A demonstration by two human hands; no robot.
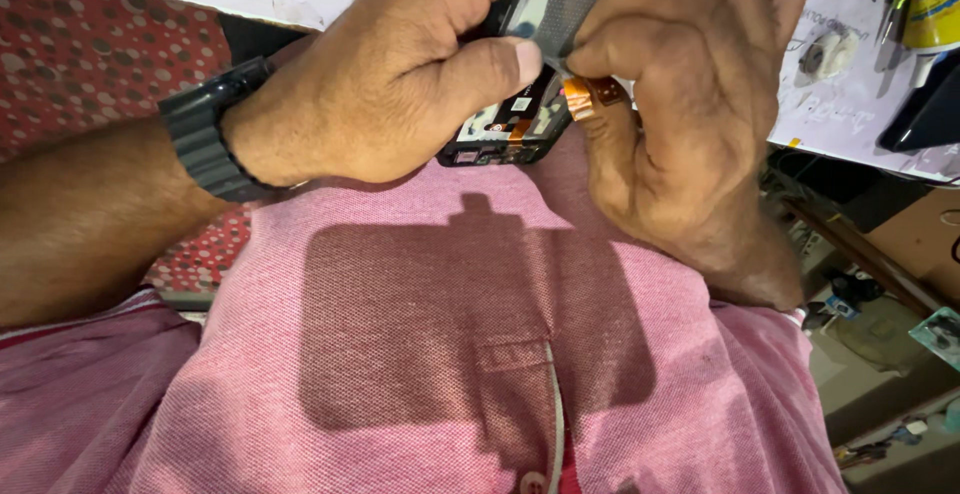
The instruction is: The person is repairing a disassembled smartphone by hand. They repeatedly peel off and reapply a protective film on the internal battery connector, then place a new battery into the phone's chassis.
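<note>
My left hand (390, 74), with a black watch (210, 139) on its wrist, grips an opened phone (515, 119) with bare black internals, thumb pressed on it. My right hand (690, 104) pinches a small part at the phone's edge, right by an orange flex strip (590, 94). Both hands hold the phone close above my pink shirt (450, 354). Much of the phone is hidden by my fingers.
A white worktop (860, 104) at the upper right carries a small round part (825, 54), a glue bottle (935, 4) and tools. A red dotted cloth (90, 54) lies at the left. Shelves with small parts (880, 304) sit at the lower right.
</note>
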